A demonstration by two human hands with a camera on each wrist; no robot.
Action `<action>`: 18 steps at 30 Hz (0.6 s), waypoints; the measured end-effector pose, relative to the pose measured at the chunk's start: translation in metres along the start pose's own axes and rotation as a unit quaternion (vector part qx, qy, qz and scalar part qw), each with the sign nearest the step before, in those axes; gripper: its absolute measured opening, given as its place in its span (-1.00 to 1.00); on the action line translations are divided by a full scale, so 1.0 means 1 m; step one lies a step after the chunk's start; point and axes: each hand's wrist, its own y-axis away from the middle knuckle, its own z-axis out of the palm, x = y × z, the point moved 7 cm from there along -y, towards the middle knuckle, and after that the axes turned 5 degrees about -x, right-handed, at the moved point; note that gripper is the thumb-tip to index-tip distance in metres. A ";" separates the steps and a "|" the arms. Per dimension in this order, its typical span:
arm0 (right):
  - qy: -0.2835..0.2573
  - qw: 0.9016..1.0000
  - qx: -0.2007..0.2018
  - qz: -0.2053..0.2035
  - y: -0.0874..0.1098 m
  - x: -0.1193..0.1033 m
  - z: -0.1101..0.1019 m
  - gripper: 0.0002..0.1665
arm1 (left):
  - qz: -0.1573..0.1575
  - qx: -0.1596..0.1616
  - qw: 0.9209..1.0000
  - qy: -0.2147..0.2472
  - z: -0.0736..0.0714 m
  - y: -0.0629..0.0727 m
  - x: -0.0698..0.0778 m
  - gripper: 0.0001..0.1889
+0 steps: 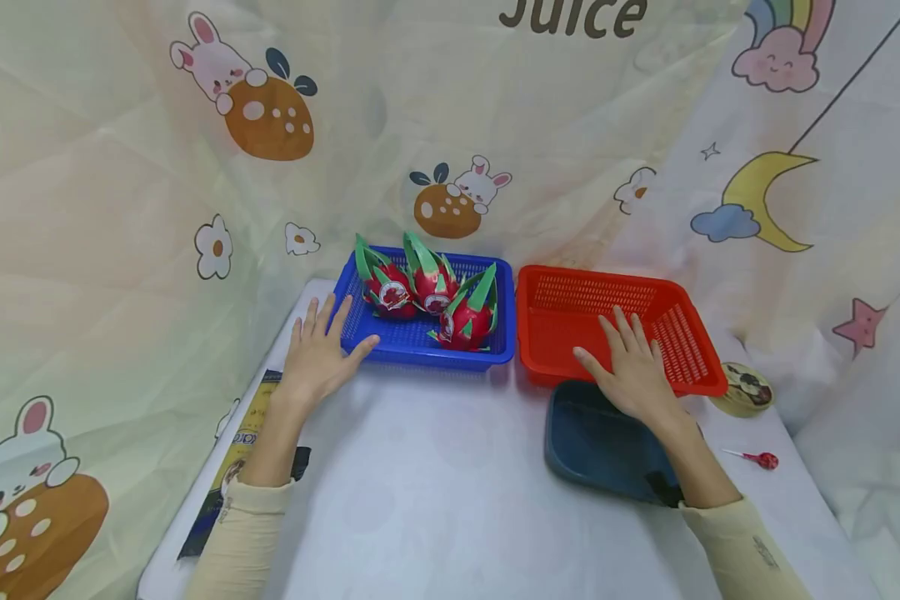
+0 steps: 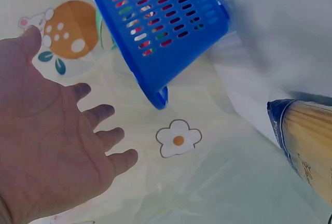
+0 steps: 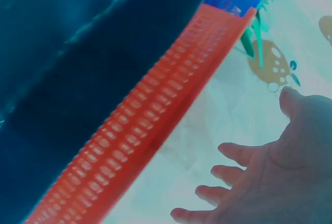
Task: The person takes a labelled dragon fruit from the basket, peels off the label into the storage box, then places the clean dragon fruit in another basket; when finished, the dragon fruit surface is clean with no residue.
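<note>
My left hand point(image 1: 317, 358), fingers spread and holding nothing, hovers by the front left corner of a blue basket point(image 1: 427, 353). In that basket lie three red dragon fruits with green leaves: a left one point(image 1: 394, 296), a middle one point(image 1: 433, 287) and a right one point(image 1: 467, 321). Over a red basket point(image 1: 562, 333) and a dark tray point(image 1: 607, 450) my right hand point(image 1: 633, 375) is spread, with nothing in its grasp. The right wrist view shows the right hand point(image 3: 280, 162) apart from the red basket's rim. Inside the red basket no contents show.
A yellow and dark blue package point(image 1: 243, 442) lies along the table's left edge. To the right are a round tin point(image 1: 746, 390) and a red lollipop point(image 1: 761, 459). A printed cloth point(image 1: 375, 108) hangs behind the white table point(image 1: 435, 500).
</note>
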 end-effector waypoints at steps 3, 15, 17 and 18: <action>-0.004 1.000 0.002 -0.008 -0.005 -0.010 -0.001 0.09 | 0.000 0.007 1.000 0.002 -0.004 0.000 -0.003 0.04; -0.065 0.997 0.007 -0.032 -0.037 -0.041 0.005 0.06 | -0.048 0.076 0.985 0.145 -0.023 -0.001 -0.038 -0.04; -0.077 0.997 0.009 -0.024 -0.045 -0.045 0.007 0.07 | -0.053 0.092 0.976 0.191 -0.026 0.000 -0.045 -0.08; -0.083 0.996 0.012 -0.018 -0.048 -0.047 0.007 0.07 | -0.050 0.105 0.971 0.210 -0.028 0.000 -0.048 -0.10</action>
